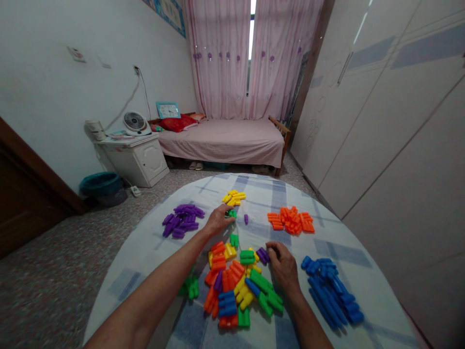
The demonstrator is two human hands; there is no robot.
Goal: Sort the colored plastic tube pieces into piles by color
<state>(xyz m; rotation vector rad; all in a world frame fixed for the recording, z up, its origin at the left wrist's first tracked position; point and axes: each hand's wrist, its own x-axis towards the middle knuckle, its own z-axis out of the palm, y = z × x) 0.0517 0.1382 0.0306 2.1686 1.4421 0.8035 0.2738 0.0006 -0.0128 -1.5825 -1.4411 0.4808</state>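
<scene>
My left hand (219, 219) reaches over the middle of the table, thumb and fingers closed about a green plastic block (232, 213). Close to its right lies one small purple block (246, 219). At the right edge of a mixed pile, my right hand (284, 265) pinches a purple block (262, 255) between thumb and fingertips. The mixed pile (228, 278) holds orange, yellow, green, blue and purple blocks. A separate green block (234, 240) lies just above it. My left forearm partly hides some green blocks (191, 287).
Sorted heaps surround the pile: purple (181, 220) at left, yellow (234, 197) at the back, orange (291, 220) back right, blue (330, 291) at right. They rest on a round table with a checked cloth (254, 186). Beyond stand a bed (225, 138) and white cabinet (145, 160).
</scene>
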